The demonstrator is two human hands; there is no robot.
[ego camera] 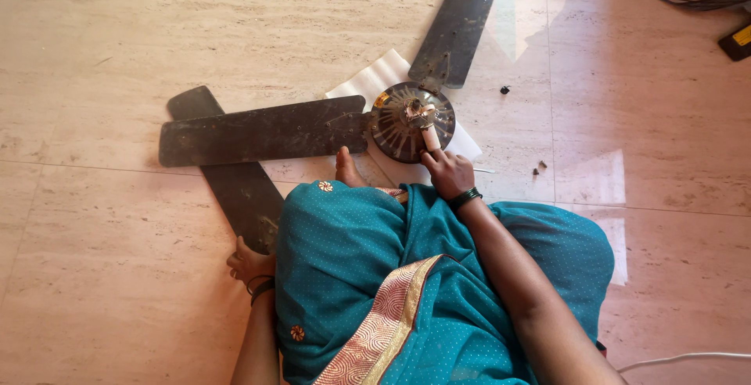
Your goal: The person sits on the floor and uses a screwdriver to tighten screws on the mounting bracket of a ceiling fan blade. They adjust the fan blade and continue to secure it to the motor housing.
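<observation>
Three dark fan blades radiate over beige floor tiles from the motor hub; right hand pinches the hub's stubby tool handle, left hand clasps the nearest blade's end.

Three dark fan blades are seen around one round motor hub. One white sheet is counted beneath the hub. Two hands are visible, the left and the right. A few small dark bits are scattered on the floor.
</observation>
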